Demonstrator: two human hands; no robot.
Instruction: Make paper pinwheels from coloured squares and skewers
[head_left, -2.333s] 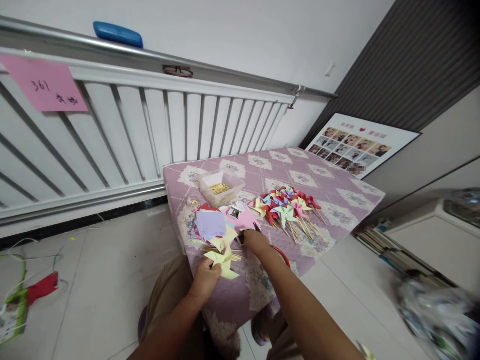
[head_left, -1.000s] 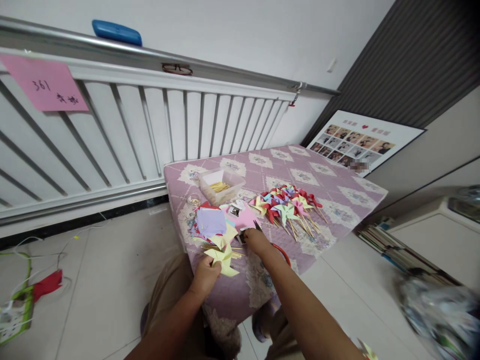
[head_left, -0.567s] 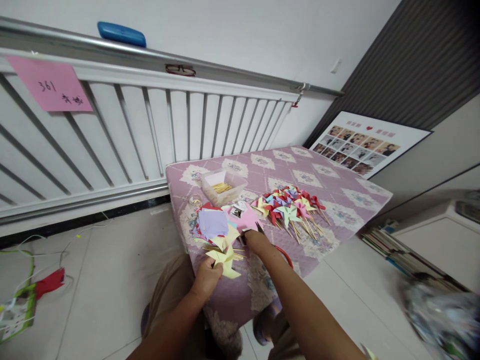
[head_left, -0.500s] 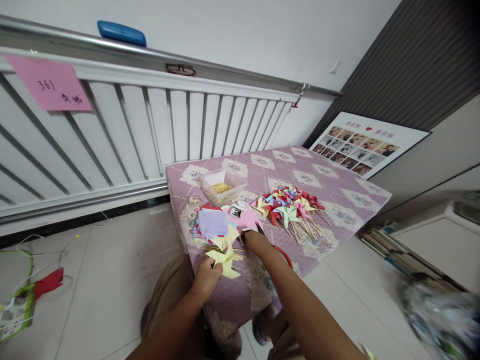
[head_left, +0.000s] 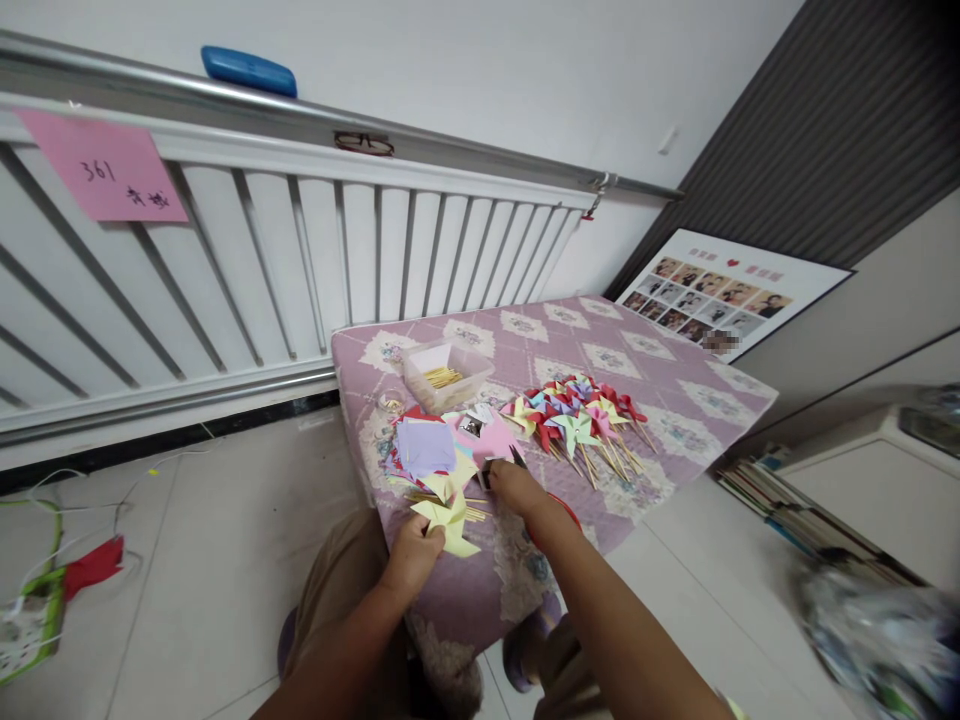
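**Operator:** State the position of each hand.

**Technician:** The left hand (head_left: 418, 550) pinches the near-left edge of a yellow pinwheel (head_left: 448, 522), thumb on top. The right hand (head_left: 517, 487) is farther out and to the right, fingers curled down at a small dark-edged box (head_left: 486, 472). Its fingertips are partly hidden; I cannot tell whether they grip anything.

**Operator:** Where is the pinwheel relative to the right hand?

**Technician:** To its left and nearer the body, apart from it. The left hand is the closer one, in contact; the pinwheel extends rightward from that pinch.

**Operator:** Give the long axis of the thin sticks (head_left: 476, 508).

**Technician:** Roughly crosswise, left to right. The pinwheel hides their middle from view; their right ends show between it and the right forearm.

**Operator:** Adjacent items?

**Technician:** A purple paper stack (head_left: 424, 447) sits beyond the pinwheel, slightly left. Beyond the right hand is pink paper (head_left: 495, 436); dark scissor blades (head_left: 519, 455) project just past its knuckles.
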